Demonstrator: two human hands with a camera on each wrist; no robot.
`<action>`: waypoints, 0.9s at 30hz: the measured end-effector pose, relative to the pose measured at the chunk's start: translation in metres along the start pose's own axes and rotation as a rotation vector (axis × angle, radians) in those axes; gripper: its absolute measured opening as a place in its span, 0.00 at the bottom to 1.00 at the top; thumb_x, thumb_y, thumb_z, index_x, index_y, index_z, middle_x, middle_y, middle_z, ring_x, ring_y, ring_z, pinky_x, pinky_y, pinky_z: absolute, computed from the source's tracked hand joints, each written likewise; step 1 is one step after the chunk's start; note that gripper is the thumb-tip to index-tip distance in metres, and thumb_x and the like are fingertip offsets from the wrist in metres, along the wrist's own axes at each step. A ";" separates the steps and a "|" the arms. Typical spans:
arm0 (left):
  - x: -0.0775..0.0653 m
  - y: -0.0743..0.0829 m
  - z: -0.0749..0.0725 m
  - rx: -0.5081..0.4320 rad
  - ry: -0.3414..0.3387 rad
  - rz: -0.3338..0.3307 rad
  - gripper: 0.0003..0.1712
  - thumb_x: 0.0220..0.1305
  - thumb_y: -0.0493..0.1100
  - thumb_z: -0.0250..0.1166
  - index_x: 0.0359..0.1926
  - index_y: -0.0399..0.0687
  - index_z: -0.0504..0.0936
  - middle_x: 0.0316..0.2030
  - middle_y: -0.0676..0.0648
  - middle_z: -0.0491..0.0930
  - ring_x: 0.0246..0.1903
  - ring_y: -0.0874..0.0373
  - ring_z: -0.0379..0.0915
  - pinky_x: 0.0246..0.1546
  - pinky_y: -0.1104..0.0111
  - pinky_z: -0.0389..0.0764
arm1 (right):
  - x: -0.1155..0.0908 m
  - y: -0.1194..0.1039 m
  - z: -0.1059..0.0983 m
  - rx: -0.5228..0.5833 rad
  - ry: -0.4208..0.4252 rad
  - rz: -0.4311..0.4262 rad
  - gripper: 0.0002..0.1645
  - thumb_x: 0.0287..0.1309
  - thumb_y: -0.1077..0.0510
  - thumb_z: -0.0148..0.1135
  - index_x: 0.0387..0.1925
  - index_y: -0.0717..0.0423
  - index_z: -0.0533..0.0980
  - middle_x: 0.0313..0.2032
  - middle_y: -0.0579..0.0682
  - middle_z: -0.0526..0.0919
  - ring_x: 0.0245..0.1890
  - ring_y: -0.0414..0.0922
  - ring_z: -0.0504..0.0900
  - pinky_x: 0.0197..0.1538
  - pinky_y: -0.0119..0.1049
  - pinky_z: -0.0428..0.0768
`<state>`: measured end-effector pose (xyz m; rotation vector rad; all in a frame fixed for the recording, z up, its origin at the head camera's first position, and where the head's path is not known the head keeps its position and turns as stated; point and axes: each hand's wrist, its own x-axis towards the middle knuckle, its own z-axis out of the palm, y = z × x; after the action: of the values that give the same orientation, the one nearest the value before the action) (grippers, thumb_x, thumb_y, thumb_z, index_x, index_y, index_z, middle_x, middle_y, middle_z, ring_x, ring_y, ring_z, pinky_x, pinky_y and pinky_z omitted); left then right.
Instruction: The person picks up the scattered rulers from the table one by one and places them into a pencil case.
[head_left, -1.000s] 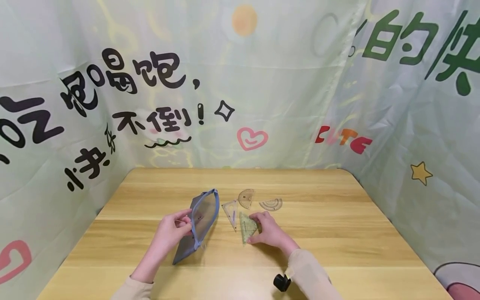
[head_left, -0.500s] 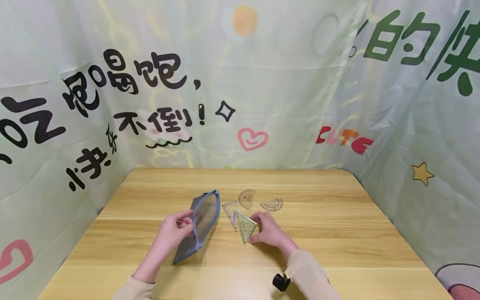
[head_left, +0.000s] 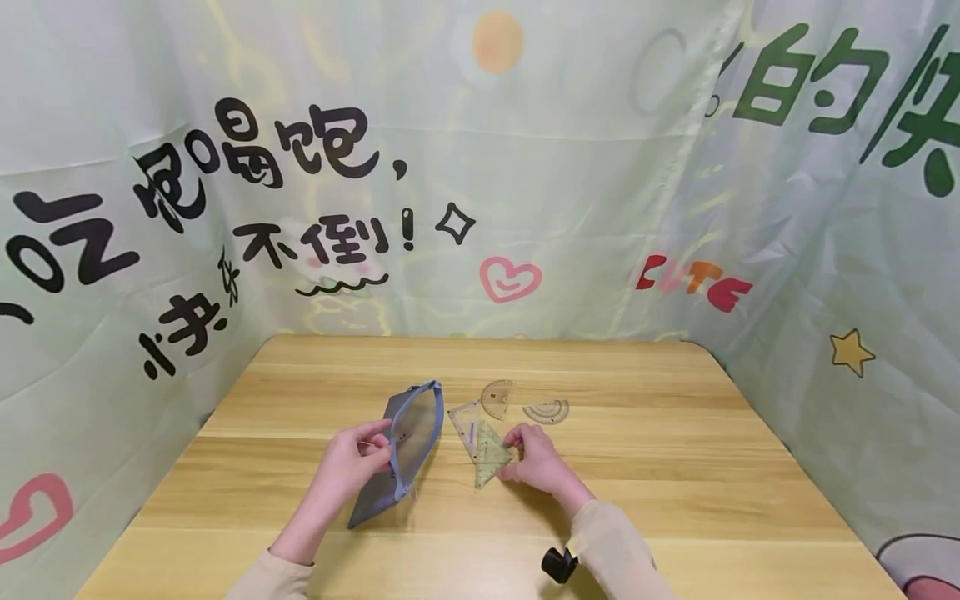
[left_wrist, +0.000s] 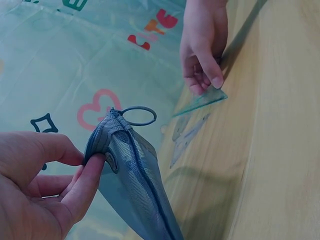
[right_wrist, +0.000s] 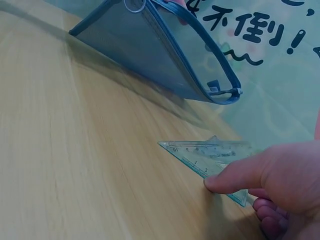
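My left hand (head_left: 352,458) pinches the rim of a blue zip pouch (left_wrist: 142,172) with grey see-through sides. In the head view the pouch stands tilted on the table, its mouth gaping toward the right. Between thumb and fingers, my right hand (head_left: 540,462) holds a clear greenish set square (right_wrist: 202,157) by one edge, slightly raised from the tabletop. Another clear set square (head_left: 459,421) lies just beyond, partly overlapped by the held one. Farther back are two clear protractors, one (head_left: 495,400) behind the set squares and one (head_left: 547,412) to its right.
The wooden table (head_left: 637,475) reaches back to a printed cloth (head_left: 420,300), which also hangs along both sides. A small black object (head_left: 558,567) is beside my right sleeve. A ring (left_wrist: 140,116) hangs from the pouch's zip end.
The greenish set square has turned in my right hand and shifted slightly left, over the lying set square. My left hand keeps its hold on the pouch, which hardly moves.
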<state>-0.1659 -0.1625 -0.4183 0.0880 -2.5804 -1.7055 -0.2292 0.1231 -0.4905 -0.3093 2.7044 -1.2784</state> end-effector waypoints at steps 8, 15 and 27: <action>0.000 0.001 -0.001 0.001 -0.002 -0.002 0.26 0.55 0.27 0.62 0.58 0.29 0.77 0.33 0.43 0.79 0.29 0.62 0.78 0.31 0.72 0.88 | -0.001 -0.002 0.000 0.008 0.000 0.003 0.30 0.37 0.60 0.78 0.45 0.58 0.74 0.45 0.55 0.71 0.47 0.48 0.68 0.52 0.43 0.74; 0.000 0.000 -0.001 -0.005 -0.006 -0.004 0.26 0.56 0.27 0.61 0.58 0.29 0.77 0.33 0.43 0.79 0.29 0.62 0.78 0.31 0.73 0.88 | -0.003 -0.006 -0.001 -0.004 0.003 -0.013 0.34 0.38 0.58 0.77 0.50 0.62 0.75 0.47 0.57 0.73 0.48 0.49 0.70 0.55 0.47 0.76; 0.000 0.000 -0.001 0.004 -0.007 0.001 0.26 0.56 0.27 0.62 0.58 0.28 0.77 0.33 0.43 0.79 0.29 0.61 0.78 0.31 0.72 0.88 | -0.007 -0.026 0.019 -0.262 0.110 0.031 0.44 0.40 0.36 0.76 0.57 0.53 0.74 0.49 0.54 0.74 0.47 0.50 0.69 0.50 0.49 0.72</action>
<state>-0.1660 -0.1631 -0.4181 0.0811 -2.5885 -1.7038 -0.2153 0.0945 -0.4823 -0.2284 2.9617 -0.9586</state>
